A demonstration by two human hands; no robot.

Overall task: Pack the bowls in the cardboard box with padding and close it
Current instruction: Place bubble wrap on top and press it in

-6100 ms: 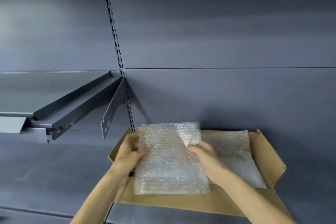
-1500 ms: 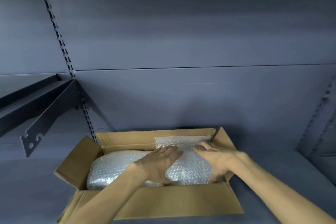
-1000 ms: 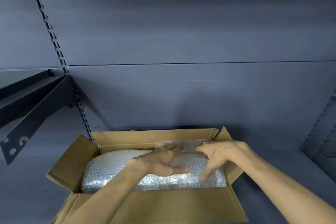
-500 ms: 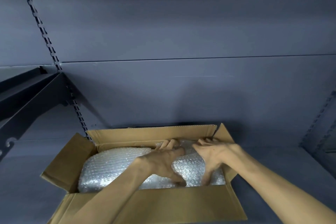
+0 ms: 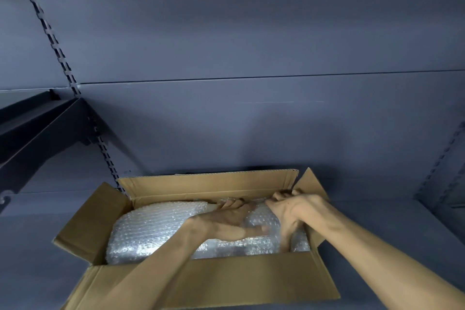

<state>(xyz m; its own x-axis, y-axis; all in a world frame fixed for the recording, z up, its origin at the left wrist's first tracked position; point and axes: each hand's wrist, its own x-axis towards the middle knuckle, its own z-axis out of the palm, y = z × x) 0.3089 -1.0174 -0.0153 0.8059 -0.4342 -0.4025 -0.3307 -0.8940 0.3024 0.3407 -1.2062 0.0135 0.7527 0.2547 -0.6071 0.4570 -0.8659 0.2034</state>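
Grey shelving (image 5: 251, 121) backed an open cardboard box (image 5: 226, 282). Inside it, the left hand (image 5: 226, 221) lay flat on bubble wrap (image 5: 156, 229); the right hand (image 5: 294, 211) gripped its far-right edge.

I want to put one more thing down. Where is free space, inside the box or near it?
Inside the box, bubble wrap and both hands fill it wall to wall. Free: grey shelf right of the box, and the strip left of its left flap.
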